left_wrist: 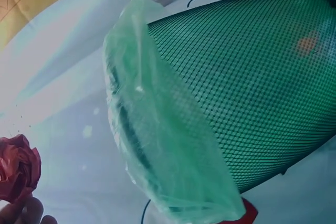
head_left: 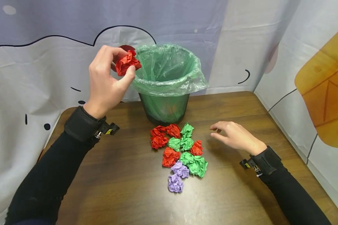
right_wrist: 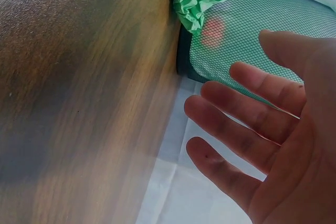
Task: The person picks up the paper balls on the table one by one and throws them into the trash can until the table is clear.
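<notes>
My left hand (head_left: 108, 76) pinches a crumpled red paper ball (head_left: 126, 63) between thumb and fingers, just left of the rim of the waste bin (head_left: 166, 107). That bin is dark mesh with a green plastic liner (head_left: 169, 82) folded over its rim. In the left wrist view the red paper ball (left_wrist: 20, 167) shows at the lower left, apart from the liner. Over the table's right side hovers my right hand (head_left: 235, 136), holding nothing, its fingers loosely spread in the right wrist view. Nearest to it are crumpled green paper balls (head_left: 198, 165) and a red one (head_left: 196, 148).
In front of the bin, several red, green and purple paper balls (head_left: 175, 183) lie clustered on the wooden table (head_left: 124, 187). A reddish shape shows dimly through the mesh low in the bin. A patterned curtain (head_left: 242, 37) hangs behind and to the right.
</notes>
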The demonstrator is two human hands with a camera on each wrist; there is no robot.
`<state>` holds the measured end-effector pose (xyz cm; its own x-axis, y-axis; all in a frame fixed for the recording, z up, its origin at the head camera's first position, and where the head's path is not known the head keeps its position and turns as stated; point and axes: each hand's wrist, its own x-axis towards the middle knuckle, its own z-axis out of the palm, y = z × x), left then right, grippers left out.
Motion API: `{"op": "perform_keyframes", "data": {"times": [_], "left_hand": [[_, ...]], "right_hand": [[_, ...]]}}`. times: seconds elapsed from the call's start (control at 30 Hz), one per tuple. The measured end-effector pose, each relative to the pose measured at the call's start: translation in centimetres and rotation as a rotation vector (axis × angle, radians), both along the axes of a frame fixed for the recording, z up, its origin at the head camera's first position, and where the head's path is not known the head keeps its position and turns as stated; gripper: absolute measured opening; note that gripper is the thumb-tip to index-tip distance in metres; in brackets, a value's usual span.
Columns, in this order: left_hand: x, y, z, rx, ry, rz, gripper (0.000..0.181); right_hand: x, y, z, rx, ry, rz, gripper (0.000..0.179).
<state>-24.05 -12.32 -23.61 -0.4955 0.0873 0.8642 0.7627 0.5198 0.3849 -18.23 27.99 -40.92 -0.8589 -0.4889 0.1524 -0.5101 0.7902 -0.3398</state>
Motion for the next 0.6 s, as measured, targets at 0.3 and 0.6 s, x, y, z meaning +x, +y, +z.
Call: {"op": "perform_keyframes", "data": {"times": [0.3,0.6], "left_hand": [[-1.2,0.4,1.7,-0.034,-0.018,0.047,0.031],[-2.3,0.7,2.6,-0.082,-0.065,0.091,0.034]], "right_hand": [[0.0,0.0,-0.1,0.002,0.003,-0.001,0.031],[-0.1,-0.1,-0.1,-0.005,0.001,0.01,0.029]]}}
